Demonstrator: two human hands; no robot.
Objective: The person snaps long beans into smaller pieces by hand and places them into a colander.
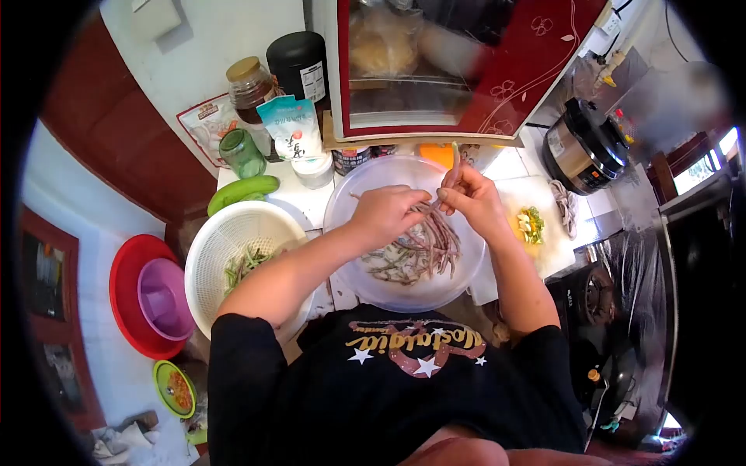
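A wide translucent bowl stands on the counter before me, with long purplish beans lying in it. Over its far part, my left hand is closed, thumb and fingers pinched on a bean. Close beside it on the right, my right hand is closed around a bean whose pale end sticks up past the fingers. The fingertips of both hands nearly meet. To the left, a white colander holds green bean pieces, partly hidden by my left forearm.
Green gourd, glass jar and white-teal bag stand at the back left. A cutting board with chopped vegetables lies right, near a pressure cooker and stove. Red basin and purple basin are at far left.
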